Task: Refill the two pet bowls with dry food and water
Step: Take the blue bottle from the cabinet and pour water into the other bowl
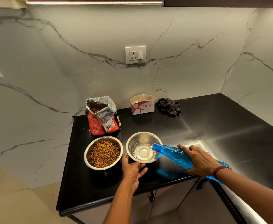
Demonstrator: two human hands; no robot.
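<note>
Two steel bowls stand side by side on the black counter (pixel 87 188). The left bowl (pixel 87 153) is filled with brown dry food. The right bowl (pixel 142 138) holds some clear water. My right hand (pixel 200 160) grips a blue plastic bottle (pixel 176 155), tilted so its mouth is over the right bowl's rim, and water runs from it into the bowl. My left hand (pixel 133 169) holds the near rim of the right bowl. An open red pet food bag (pixel 102 118) with a foil lining stands behind the left bowl, with kibble visible inside.
An open white and red cardboard box (pixel 142 105) and a dark crumpled cloth (pixel 169 106) sit at the back by the marble wall. A wall socket (pixel 135 54) is above them. The counter's left and front edges drop to the floor.
</note>
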